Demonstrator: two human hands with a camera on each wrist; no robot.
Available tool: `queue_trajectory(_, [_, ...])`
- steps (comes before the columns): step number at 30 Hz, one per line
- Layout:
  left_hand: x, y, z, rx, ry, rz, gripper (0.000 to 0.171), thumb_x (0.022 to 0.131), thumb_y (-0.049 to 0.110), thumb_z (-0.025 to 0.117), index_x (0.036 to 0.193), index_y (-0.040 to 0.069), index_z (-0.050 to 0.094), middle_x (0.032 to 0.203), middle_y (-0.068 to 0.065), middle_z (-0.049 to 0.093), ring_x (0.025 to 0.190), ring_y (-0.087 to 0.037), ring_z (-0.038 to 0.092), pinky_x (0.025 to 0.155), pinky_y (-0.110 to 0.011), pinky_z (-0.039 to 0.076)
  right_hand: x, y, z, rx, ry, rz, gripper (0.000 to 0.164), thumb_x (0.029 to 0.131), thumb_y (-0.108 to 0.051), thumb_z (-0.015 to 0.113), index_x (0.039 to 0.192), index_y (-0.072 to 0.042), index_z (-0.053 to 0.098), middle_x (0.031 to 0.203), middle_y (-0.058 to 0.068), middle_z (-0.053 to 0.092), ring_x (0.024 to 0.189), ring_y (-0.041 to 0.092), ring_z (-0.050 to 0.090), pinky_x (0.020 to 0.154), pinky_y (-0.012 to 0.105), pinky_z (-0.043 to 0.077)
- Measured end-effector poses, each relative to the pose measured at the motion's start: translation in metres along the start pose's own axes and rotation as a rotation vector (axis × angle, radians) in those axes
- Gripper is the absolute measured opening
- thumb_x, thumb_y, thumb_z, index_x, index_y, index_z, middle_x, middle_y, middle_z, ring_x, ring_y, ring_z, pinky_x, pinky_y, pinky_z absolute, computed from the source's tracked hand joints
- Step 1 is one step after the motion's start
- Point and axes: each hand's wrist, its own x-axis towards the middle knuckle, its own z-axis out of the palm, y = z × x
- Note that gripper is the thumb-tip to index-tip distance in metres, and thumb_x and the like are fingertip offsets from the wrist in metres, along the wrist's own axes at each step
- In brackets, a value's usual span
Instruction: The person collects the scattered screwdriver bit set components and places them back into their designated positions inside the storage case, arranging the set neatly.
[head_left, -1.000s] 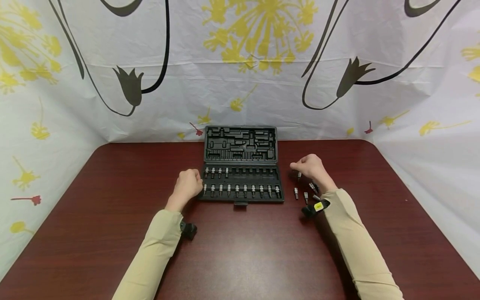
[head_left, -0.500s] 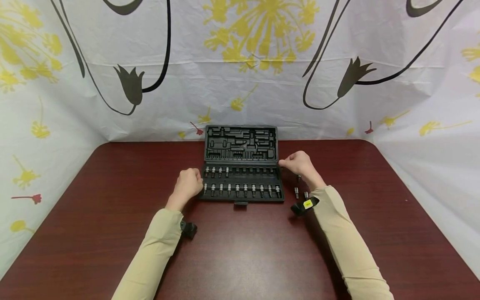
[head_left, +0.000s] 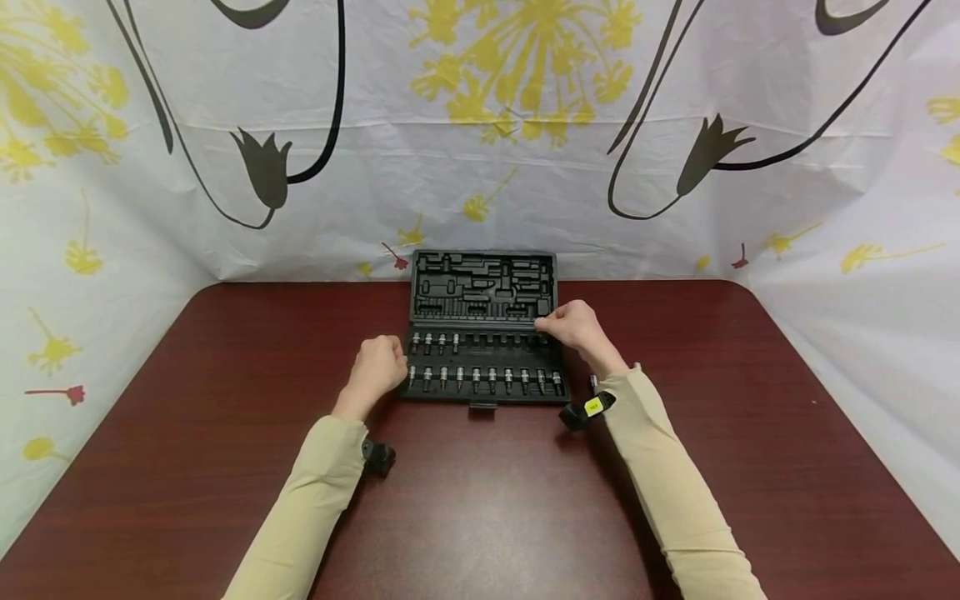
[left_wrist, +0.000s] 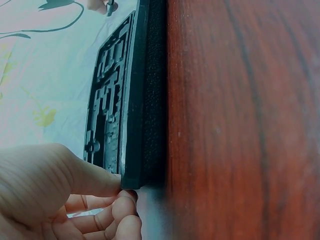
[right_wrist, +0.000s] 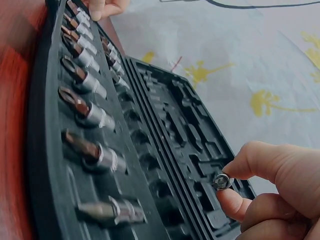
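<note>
A black plastic case (head_left: 495,358) lies unfolded on the table, its lower half holding two rows of silver bit sockets (right_wrist: 100,116). The near row is long; the far row has several sockets at its left end and bare slots to the right. At the case's left edge, my left hand (head_left: 375,367) grips the rim, its thumb on top in the left wrist view. Over the right part of the far row, my right hand (head_left: 576,325) pinches a bit socket (right_wrist: 221,181) between thumb and forefinger. That socket is seen end-on in the right wrist view.
Behind the hinge stands the moulded lid (head_left: 483,285) of the case, close to the patterned white cloth (head_left: 480,167). One loose bit socket (head_left: 594,382) shows beside the right cuff; the forearm hides the spot around it. The dark red table (head_left: 480,492) extends on both sides.
From beside the loose sockets, my right hand has moved left over the case's far row with the bit socket. The forearm now covers most of the loose ones. My left hand has stayed put.
</note>
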Motion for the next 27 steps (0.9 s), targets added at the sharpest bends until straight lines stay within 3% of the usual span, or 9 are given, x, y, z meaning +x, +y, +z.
queue_trajectory(4, [0.0, 0.0, 0.0, -0.003, 0.004, 0.001, 0.024, 0.087, 0.006, 0.057, 0.064, 0.008, 0.049, 0.061, -0.006, 0.047, 0.057, -0.022, 0.046, 0.052, -0.031, 0.035, 0.001, -0.006, 0.006, 0.022, -0.012, 0.02, 0.044, 0.088, -0.021, 0.062, 0.049, -0.012, 0.044, 0.045, -0.006, 0.033, 0.043, 0.008, 0.023, 0.057, 0.03, 0.034])
queue_trajectory(11, [0.0, 0.0, 0.0, -0.004, 0.005, 0.003, 0.025, 0.087, 0.006, 0.056, 0.064, 0.008, 0.048, 0.06, -0.006, 0.046, 0.057, -0.022, 0.045, 0.052, -0.031, 0.035, 0.003, -0.012, 0.014, 0.007, -0.018, 0.011, 0.033, 0.088, -0.022, 0.061, 0.065, 0.002, 0.063, 0.045, -0.004, 0.039, 0.043, 0.008, 0.026, 0.058, 0.029, 0.035])
queue_trajectory(15, [0.0, 0.0, 0.001, -0.005, 0.004, -0.005, 0.025, 0.087, 0.007, 0.057, 0.064, 0.008, 0.048, 0.06, -0.006, 0.047, 0.057, -0.022, 0.046, 0.051, -0.031, 0.035, 0.004, -0.015, 0.019, 0.006, -0.02, 0.008, 0.032, 0.089, -0.023, 0.062, 0.072, 0.004, 0.068, 0.046, -0.003, 0.043, 0.043, 0.008, 0.027, 0.06, 0.03, 0.037])
queue_trajectory(20, [0.0, -0.001, 0.001, 0.003, 0.005, -0.004, 0.024, 0.087, 0.007, 0.057, 0.065, 0.008, 0.049, 0.061, -0.006, 0.047, 0.057, -0.022, 0.047, 0.052, -0.031, 0.035, 0.004, -0.021, 0.024, 0.016, -0.022, 0.006, 0.036, 0.088, -0.022, 0.062, 0.058, -0.003, 0.06, 0.05, 0.0, 0.049, 0.044, 0.008, 0.028, 0.063, 0.031, 0.038])
queue_trajectory(25, [0.0, -0.001, 0.0, 0.007, 0.003, 0.0, 0.023, 0.087, 0.007, 0.056, 0.065, 0.008, 0.049, 0.061, -0.006, 0.047, 0.058, -0.022, 0.047, 0.052, -0.031, 0.035, 0.004, -0.025, 0.03, 0.038, -0.029, 0.02, 0.035, 0.088, -0.022, 0.061, 0.058, -0.004, 0.058, 0.045, -0.003, 0.037, 0.043, 0.009, 0.024, 0.058, 0.03, 0.035])
queue_trajectory(27, [0.0, -0.001, 0.0, 0.008, 0.002, 0.0, 0.023, 0.088, 0.007, 0.056, 0.065, 0.008, 0.049, 0.061, -0.006, 0.047, 0.058, -0.022, 0.046, 0.053, -0.031, 0.035, 0.004, -0.026, 0.032, 0.047, -0.038, 0.021, 0.039, 0.088, -0.022, 0.061, 0.053, -0.009, 0.05, 0.044, -0.005, 0.03, 0.042, 0.009, 0.021, 0.057, 0.03, 0.033])
